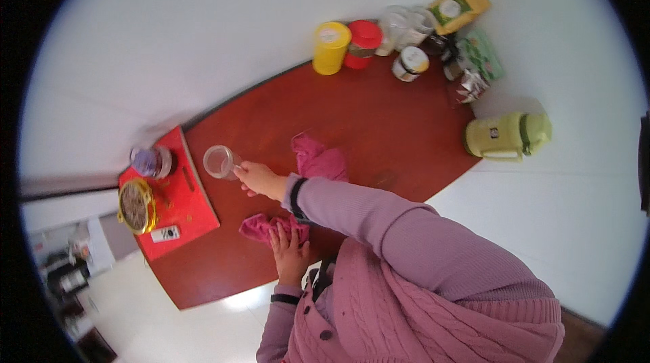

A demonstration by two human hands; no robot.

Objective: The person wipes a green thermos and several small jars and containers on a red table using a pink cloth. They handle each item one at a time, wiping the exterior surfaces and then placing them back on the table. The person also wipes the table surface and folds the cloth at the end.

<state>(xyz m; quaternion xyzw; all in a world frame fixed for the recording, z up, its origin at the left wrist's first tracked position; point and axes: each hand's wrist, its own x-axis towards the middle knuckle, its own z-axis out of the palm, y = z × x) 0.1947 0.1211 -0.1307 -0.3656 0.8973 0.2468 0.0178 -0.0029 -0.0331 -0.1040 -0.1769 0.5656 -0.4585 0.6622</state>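
Note:
My right hand (259,180) reaches out over the reddish-brown table and grips a clear mug (220,162) at its side. The mug's round rim faces up towards me, and I see nothing inside. Lower down, my left hand (290,254) lies with spread fingers on a crumpled pink cloth (259,228), near the table's front edge. Another pink cloth (325,160) lies bunched up beyond my right forearm, which hides part of it.
At left, a red board or mat (200,213) bears a purple-topped jar (151,162), a gold-rimmed container (136,205) and a white remote control (165,234). Along the wall stand a yellow canister (331,50), a red-lidded jar (364,40) and a white-lidded jar (410,64). A green thermos jug (500,134) stands at right.

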